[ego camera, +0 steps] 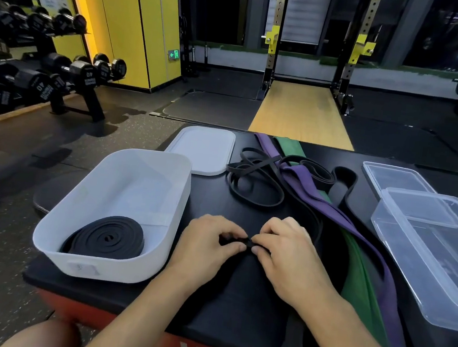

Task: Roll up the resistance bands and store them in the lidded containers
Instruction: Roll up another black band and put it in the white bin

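1. On the box point(235, 304), dead centre: band point(243, 241) end pinched between left hand point(207, 243) and right hand point(287, 255), both clamped on it, equally near.
2. Tail likely off toward 1 o'clock; hard to trace on black.
3. Bin point(112, 268) at 9 o'clock, one roll point(104, 237) inside.

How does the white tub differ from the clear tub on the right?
The white tub is opaque, the clear tub see-through. The white tub holds a rolled black band; the clear tub shows no band. The white tub looks deeper than the clear tub. Both stand open.
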`<state>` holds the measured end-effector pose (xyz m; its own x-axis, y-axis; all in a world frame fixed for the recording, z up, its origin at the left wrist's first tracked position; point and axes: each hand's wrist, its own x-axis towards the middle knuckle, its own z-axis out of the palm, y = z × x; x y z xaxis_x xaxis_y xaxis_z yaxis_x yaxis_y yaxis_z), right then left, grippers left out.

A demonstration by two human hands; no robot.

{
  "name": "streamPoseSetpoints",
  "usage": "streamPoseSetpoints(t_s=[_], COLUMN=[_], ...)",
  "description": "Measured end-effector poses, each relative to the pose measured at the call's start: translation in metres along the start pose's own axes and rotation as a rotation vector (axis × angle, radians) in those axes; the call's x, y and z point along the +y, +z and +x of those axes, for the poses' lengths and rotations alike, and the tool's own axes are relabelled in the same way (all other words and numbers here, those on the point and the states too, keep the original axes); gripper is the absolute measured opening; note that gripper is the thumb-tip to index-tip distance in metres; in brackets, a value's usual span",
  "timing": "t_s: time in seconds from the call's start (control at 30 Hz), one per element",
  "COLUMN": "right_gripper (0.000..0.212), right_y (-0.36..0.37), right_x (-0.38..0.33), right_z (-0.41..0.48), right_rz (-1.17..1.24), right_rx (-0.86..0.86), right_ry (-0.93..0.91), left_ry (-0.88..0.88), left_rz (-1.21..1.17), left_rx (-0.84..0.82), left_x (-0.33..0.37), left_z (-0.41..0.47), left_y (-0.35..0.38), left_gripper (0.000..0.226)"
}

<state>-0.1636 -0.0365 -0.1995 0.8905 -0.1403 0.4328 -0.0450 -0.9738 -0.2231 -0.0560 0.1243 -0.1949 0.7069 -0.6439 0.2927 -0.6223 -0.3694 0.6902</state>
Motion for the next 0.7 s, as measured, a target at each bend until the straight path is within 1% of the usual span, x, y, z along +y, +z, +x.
streamPoseSetpoints(t_s=[0.1, 0.23, 0.4, 0.57, 0.63, 0.7], right_gripper=[0.007, 0.011, 0.016, 0.015, 0.018, 0.020], right_y=[-0.0013, -0.0012, -0.0049, -0.0010, -0.0005, -0.0026], right_x=[-0.0001, -0.0029, -0.0004, -0.0019, -0.0012, 0.0002], right_z=[0.0004, -0.0013, -0.0031, -0.0061, -0.0057, -0.0054], right_rz=[0.052, 0.066, 0.064, 0.069, 0.071, 0.078], right_rx=[0.016, 0.015, -0.071, -0.036, -0.006, -0.011], right_ry=[0.019, 0.003, 0.022, 0.044, 0.076, 0.093], left_ry=[0.055, 0.139, 0.043, 0.023, 0.013, 0.011], left_rz=[-0.035, -0.006, -0.071, -0.095, -0.101, -0.105], left_rx=[-0.019, -0.049, -0.082, -0.090, -0.085, -0.085], left_x=[-0.0001, 0.0050, -0.0016, -0.0027, -0.0026, -0.0012], left_z=[-0.0020, -0.0021, 0.0053, 0.0063, 0.0063, 0.0053], left_y=[0.0020, 0.0046, 0.0063, 0.0048, 0.0046, 0.0043], left_gripper=[0.020, 0.017, 0.015, 0.016, 0.015, 0.013])
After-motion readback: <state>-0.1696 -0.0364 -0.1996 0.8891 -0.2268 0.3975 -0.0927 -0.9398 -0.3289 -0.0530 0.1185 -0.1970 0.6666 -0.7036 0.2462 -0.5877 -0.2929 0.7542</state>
